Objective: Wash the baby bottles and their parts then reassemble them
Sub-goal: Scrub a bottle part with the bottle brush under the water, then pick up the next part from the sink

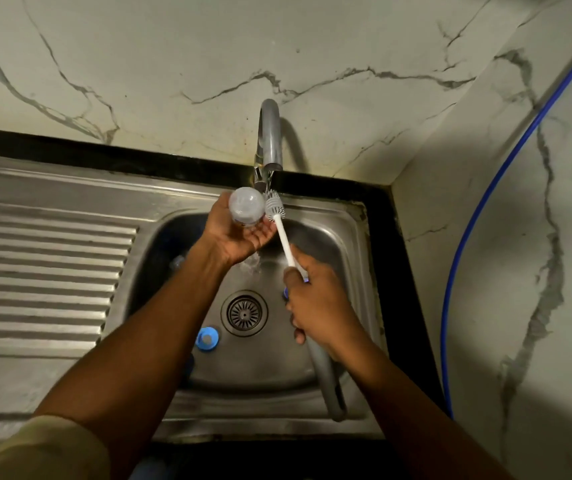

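- Step in hand, as we read it: scrubbing. Reassembly not started; parts lie loose in the sink (343,237).
- Our left hand (239,237) holds a clear baby bottle (246,206) at centre frame, just below the spout of the tap (270,133). The thumb is on the bottle's left side, fingers under it.
- Our right hand (319,306), right of centre, is clenched round the handle of the bottle brush (274,211).
- The brush head is outside the bottle, touching or just beside its right side; we can't tell which.
- A thin stream seems to run from the spout. It's blurred, so not certain.
- Which end of the bottle faces us: can't tell.
- A blue collar ring (207,338) lies on the basin floor, just left of the drain (244,313).
- A second blue piece (286,292) peeks out at the right hand's upper left edge. A clear piece (177,263) sits at the basin's left side, too blurred to name.
- Draining board (42,265) is at frame left.
- Next move, our call: bring the bottle mouth to the brush, feed the head in, twist. That needs a firm left grip, since wet plastic likely slips. Then rinse, park the bottle on the draining board, take the ring.
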The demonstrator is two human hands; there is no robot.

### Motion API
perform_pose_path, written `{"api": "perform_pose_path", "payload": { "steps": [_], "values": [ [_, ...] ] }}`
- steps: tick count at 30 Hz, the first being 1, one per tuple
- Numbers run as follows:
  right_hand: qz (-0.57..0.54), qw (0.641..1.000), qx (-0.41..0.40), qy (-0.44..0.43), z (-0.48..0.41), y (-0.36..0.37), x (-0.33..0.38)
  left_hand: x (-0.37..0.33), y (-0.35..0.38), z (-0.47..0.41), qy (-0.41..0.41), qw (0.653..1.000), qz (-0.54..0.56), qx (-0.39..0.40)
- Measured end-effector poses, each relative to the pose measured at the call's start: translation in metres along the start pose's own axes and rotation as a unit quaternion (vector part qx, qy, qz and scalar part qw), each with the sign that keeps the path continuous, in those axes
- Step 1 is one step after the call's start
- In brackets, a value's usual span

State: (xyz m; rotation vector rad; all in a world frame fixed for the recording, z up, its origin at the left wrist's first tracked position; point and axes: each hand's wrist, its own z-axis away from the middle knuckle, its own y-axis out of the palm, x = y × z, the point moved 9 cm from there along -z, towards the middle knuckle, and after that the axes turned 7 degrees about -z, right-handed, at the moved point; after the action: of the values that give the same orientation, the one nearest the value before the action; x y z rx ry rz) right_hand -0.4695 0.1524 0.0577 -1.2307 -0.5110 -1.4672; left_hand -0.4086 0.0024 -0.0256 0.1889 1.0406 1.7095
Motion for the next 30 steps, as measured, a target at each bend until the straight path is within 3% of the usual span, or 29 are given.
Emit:
{"api": "perform_pose_path", "payload": {
  "steps": [2,5,8,14,16,18,21,27,30],
  "values": [
    [-0.002,1.000,-0.023,-0.006,-0.002,-0.008,-0.001,-0.003,-0.012,0.000,0.000,0.983,-0.182,-0.018],
    [-0.003,0.999,-0.040,0.001,-0.001,-0.016,-0.010,-0.009,-0.019,0.003,0.067,0.906,-0.418,-0.014],
    [-0.019,0.998,-0.046,0.028,0.001,-0.020,-0.025,0.013,-0.026,0.018,0.108,0.773,-0.625,0.001],
    [-0.043,0.995,-0.058,0.071,0.006,-0.024,-0.053,0.104,-0.136,0.025,-0.037,0.534,-0.845,0.001],
    [-0.053,0.994,-0.062,0.076,0.006,-0.025,-0.054,0.116,-0.155,0.032,-0.044,0.514,-0.857,-0.005],
    [-0.070,0.993,-0.058,0.076,0.006,-0.024,-0.053,0.122,-0.168,0.041,-0.044,0.524,-0.850,-0.019],
    [-0.088,0.991,-0.048,0.084,0.007,-0.020,-0.053,0.126,-0.170,0.048,-0.005,0.500,-0.866,0.010],
    [-0.119,0.987,-0.018,0.109,0.013,-0.010,-0.057,0.130,-0.174,0.039,-0.075,0.445,-0.891,0.056],
    [-0.120,0.986,-0.021,0.114,0.015,-0.010,-0.058,0.125,-0.181,0.034,-0.099,0.509,-0.855,0.025]
  ]
}}
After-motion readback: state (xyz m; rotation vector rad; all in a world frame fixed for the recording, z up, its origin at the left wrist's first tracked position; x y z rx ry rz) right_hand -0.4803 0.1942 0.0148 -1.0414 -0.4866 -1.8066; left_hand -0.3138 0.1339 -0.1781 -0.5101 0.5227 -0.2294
